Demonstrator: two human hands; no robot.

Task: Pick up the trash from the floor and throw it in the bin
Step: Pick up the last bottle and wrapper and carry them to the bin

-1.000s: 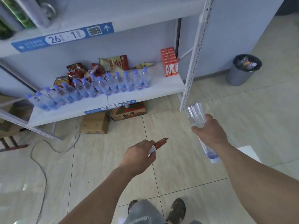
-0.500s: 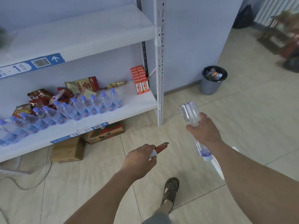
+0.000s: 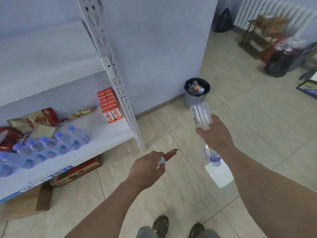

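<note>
My right hand grips an empty clear plastic bottle around its middle, its blue-capped neck pointing down toward me. My left hand is closed on a small red wrapper that sticks out past the fingers. The grey bin with a black liner stands on the tiled floor against the wall, straight ahead beyond the bottle; bottles and scraps lie inside it. A white sheet of paper lies on the floor below my right hand.
A white metal shelf unit stands to the left with water bottles, snack bags and red cartons. Cardboard boxes sit under it. Chairs, a black bag and a radiator are at the far right. My sandalled feet are below.
The view has swung right and moved forward: the bin is now nearer and more central, and the shelf has slid left. Both hands keep their hold on the wrapper and bottle.
</note>
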